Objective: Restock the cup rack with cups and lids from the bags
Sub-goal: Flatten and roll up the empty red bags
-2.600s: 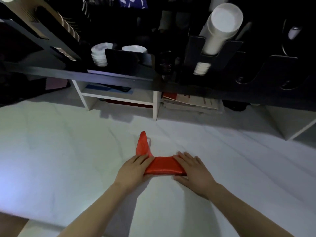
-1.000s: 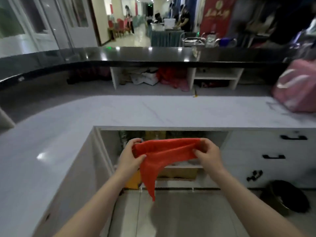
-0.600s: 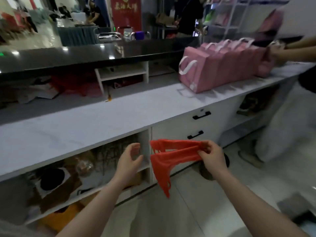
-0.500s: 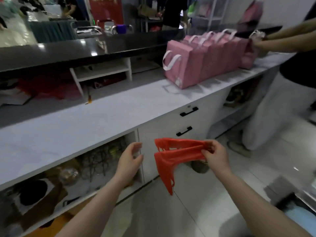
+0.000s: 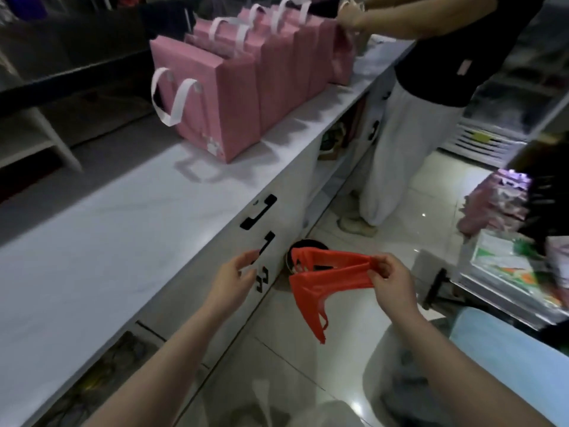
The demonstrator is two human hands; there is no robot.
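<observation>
A long white counter ran along the left, with a row of pink gift bags standing on it. A second person stood at its far end. Over the tiled floor hung a folded red plastic bag, pinched by the right hand. The left hand was loose beside it, holding nothing.

One red bag — perhaps five pink bags (white-handled)

white counter with drawers, glossy tiled floor.
</observation>
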